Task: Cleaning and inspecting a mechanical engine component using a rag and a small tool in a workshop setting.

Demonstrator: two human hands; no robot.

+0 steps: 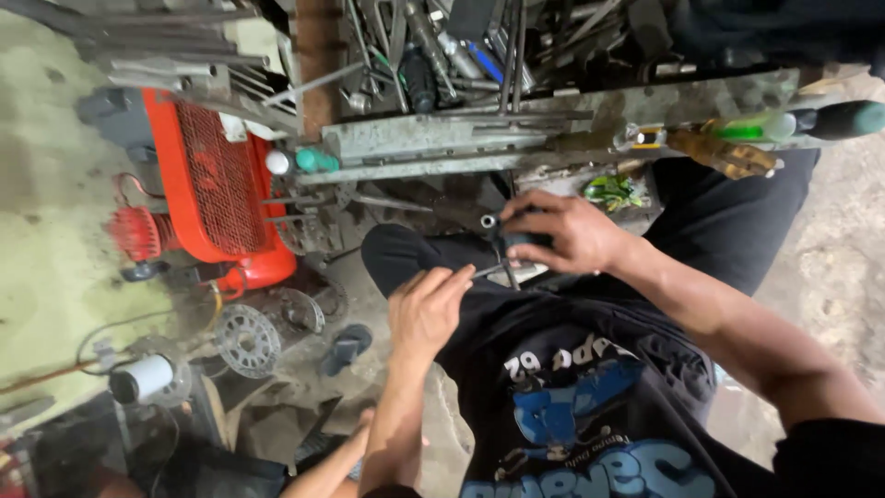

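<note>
Between hands, over lap in dark trousers: small dark metal part [510, 242] with round bore at its near end. Right hand [562, 232] wrapped around it, fingers curled tight. Left hand [426, 309] pinching thin metal tool [484, 270], tip touching part. Just above right hand: grey steel bench edge [442, 148], screwdrivers with green handles [793, 124] lying on it. Beyond bench: heap of tools [461, 46]. Well left of left hand: red compressor [217, 184]; below it, sprocket disc [247, 339] on floor.

Left hand [426, 309] sits at centre frame, forearm rising from the bottom edge, fingers curled in a pinch. Right hand [564, 232] reaches in from the lower right, fingers clenched.
</note>
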